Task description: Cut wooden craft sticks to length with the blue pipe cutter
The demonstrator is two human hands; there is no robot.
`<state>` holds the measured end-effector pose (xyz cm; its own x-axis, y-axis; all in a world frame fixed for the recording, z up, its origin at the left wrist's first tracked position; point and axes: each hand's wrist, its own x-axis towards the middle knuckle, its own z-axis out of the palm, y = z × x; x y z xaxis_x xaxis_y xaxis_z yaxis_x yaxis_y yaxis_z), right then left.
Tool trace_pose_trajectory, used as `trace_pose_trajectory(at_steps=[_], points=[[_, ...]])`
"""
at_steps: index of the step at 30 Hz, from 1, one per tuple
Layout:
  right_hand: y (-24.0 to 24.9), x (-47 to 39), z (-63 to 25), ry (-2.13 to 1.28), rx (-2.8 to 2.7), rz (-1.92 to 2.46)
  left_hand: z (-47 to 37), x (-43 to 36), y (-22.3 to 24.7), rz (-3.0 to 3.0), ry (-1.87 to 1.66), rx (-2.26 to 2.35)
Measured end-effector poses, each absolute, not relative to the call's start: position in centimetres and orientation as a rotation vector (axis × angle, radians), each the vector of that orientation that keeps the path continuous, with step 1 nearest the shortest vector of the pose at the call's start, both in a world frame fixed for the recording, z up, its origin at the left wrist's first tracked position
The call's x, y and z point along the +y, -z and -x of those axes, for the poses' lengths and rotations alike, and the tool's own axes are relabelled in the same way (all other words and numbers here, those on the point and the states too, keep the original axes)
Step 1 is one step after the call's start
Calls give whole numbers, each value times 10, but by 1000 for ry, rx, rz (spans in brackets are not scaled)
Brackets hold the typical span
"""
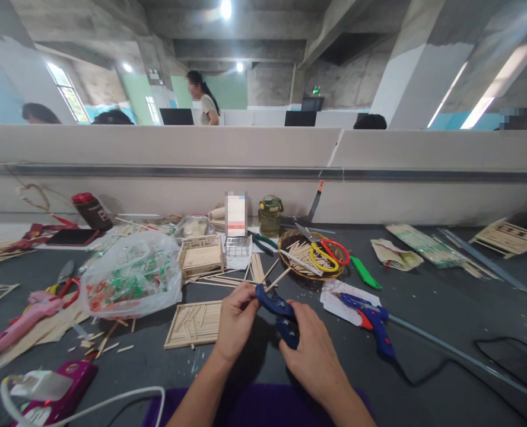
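My right hand (310, 350) is closed on a dark blue hand tool (276, 303), whose two handles are spread apart. Close beside the tool's head, my left hand (239, 320) pinches a thin wooden stick (278, 279) that slants up to the right from the tool. The fingers hide the stick's lower end. Left of my hands lies a flat wooden stick panel (203, 325) with short pieces on it. Beyond my hands stands a round basket (292, 274) of short sticks, with yellow-handled scissors (319, 258) and red-handled scissors (341, 252) on top.
A blue glue gun (381, 332) with a long rod lies at right. At left are a plastic bag (132, 279), a pink glue gun (32, 314) and a magenta power strip (74, 379). A green bottle (270, 216) stands by the partition (201, 145); people are behind it.
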<state>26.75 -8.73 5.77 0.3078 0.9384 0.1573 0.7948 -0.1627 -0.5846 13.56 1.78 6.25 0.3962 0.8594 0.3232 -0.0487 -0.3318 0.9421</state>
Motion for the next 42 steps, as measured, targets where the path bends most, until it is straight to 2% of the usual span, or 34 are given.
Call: trace_pose_trajectory(at_steps=[17, 42], points=[[-60, -87, -266, -320, -1526, 2031, -135, 18, -59, -1597, -1013, 747], [-59, -86, -267, -397, -1462, 2001, -137, 17, -60, -1662, -1215, 775]])
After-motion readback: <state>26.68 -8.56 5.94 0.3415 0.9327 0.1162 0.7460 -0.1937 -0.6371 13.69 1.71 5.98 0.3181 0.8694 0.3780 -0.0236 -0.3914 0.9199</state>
